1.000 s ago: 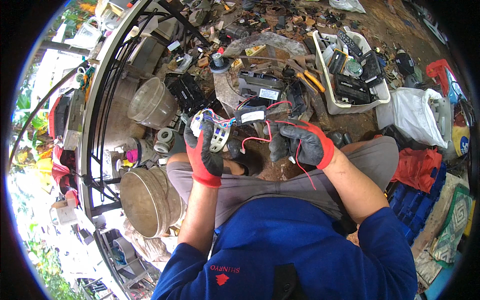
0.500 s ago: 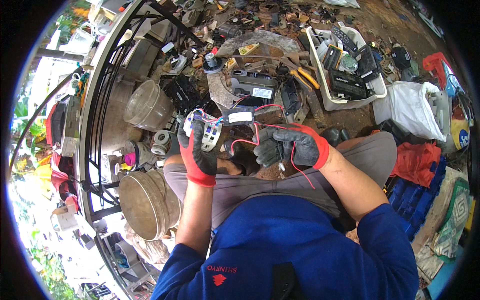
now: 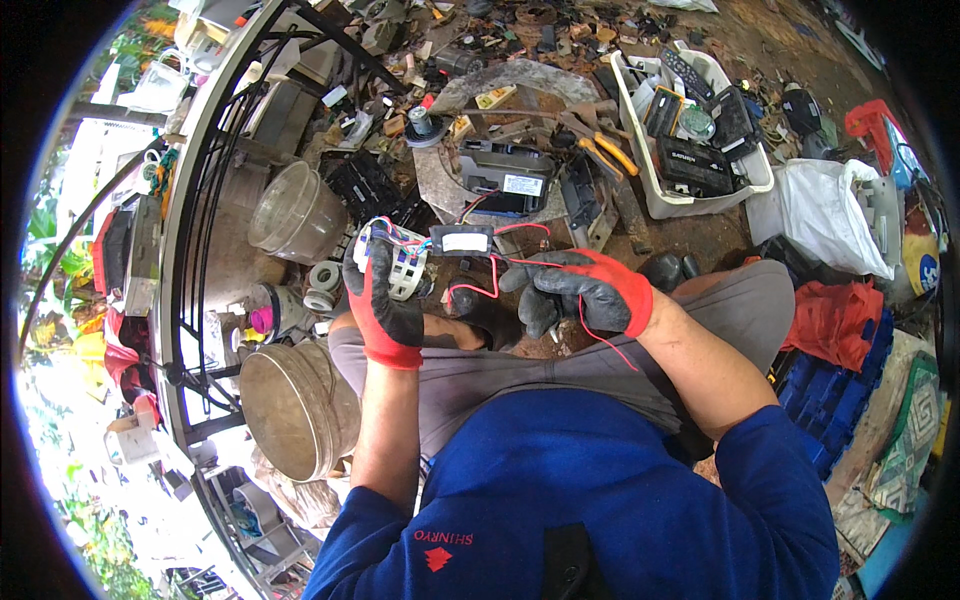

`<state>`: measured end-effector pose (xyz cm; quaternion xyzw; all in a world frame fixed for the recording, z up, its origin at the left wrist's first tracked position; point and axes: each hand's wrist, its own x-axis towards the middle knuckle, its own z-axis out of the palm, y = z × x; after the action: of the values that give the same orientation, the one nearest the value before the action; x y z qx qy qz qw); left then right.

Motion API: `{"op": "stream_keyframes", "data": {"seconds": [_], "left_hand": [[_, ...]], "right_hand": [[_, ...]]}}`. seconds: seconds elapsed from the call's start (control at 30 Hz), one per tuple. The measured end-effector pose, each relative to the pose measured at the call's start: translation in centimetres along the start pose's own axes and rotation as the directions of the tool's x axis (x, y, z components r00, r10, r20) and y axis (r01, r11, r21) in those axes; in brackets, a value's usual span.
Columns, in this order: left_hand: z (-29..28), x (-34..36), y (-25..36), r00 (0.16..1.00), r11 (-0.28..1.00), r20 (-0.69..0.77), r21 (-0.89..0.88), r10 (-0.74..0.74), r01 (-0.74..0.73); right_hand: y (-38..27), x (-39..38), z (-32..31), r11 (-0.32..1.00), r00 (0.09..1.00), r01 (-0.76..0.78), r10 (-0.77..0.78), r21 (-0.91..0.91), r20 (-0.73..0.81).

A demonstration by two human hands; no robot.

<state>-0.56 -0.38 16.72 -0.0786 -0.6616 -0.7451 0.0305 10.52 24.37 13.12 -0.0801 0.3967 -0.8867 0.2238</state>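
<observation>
My left hand (image 3: 386,305), in a black and red glove, is closed round a white slotted plastic housing (image 3: 408,272) with blue patches. Thin coloured wires run from it to a small black module (image 3: 462,241) with a white label, which hangs in the air between my hands. Red wires leave the module's right side. Thumb and forefinger of my gloved right hand (image 3: 585,292) pinch one red wire (image 3: 527,262), and its loose end dangles below that hand. Beneath the module, a grey-black casing (image 3: 505,175) with a label lies on the stone slab (image 3: 437,172).
Pliers with orange handles (image 3: 607,152) lie beyond my right hand. Further right stands a white bin (image 3: 687,207) of black electronics and a remote control. Clear tubs (image 3: 295,212) and a beige bucket (image 3: 290,412) stand at left beside a metal frame (image 3: 180,260). Scrap covers the far ground.
My left hand has shifted left with the white housing, and the black module has moved left too. The pinched red wire now runs straighter between module and right hand.
</observation>
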Motion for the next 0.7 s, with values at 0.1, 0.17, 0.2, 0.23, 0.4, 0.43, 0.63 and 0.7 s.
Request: {"op": "stream_keyframes", "data": {"seconds": [0.1,0.17,0.2,0.23,0.4,0.43,0.63,0.7], "left_hand": [[-0.1,-0.1,0.0,0.999,0.998,0.0,-0.06,-0.032,0.032],[-0.3,0.0,0.2,0.992,0.976,-0.026,-0.184,-0.12,0.113],[-0.3,0.1,0.2,0.988,0.962,-0.022,-0.233,-0.154,0.144],[-0.4,0.2,0.3,0.99,0.972,-0.02,-0.196,-0.137,0.13],[-0.3,0.1,0.4,0.99,0.97,-0.037,-0.209,-0.136,0.126],[-0.3,0.0,0.4,0.992,0.974,-0.043,-0.197,-0.122,0.111],[-0.2,-0.6,1.2,0.999,0.999,-0.016,-0.032,-0.037,0.037],[-0.2,-1.0,1.4,1.0,1.0,-0.019,-0.007,-0.002,0.002]], "right_hand": [[0.2,0.0,-0.2,1.0,1.0,0.003,-0.003,0.009,-0.007],[0.5,0.2,-0.3,0.999,1.0,0.014,-0.014,0.033,-0.014],[0.6,0.4,-0.4,0.999,1.0,0.022,-0.022,0.043,-0.018],[0.7,0.5,-0.4,0.999,0.999,0.024,-0.023,0.043,-0.025],[1.1,0.8,0.1,0.998,0.996,0.059,-0.057,0.03,-0.07],[1.2,0.9,0.2,0.998,0.993,0.065,-0.063,0.013,-0.104],[1.6,1.2,0.0,0.985,0.954,0.02,-0.071,-0.173,-0.291],[2.0,1.4,-0.3,0.992,0.95,0.105,-0.121,-0.071,-0.288]]}}
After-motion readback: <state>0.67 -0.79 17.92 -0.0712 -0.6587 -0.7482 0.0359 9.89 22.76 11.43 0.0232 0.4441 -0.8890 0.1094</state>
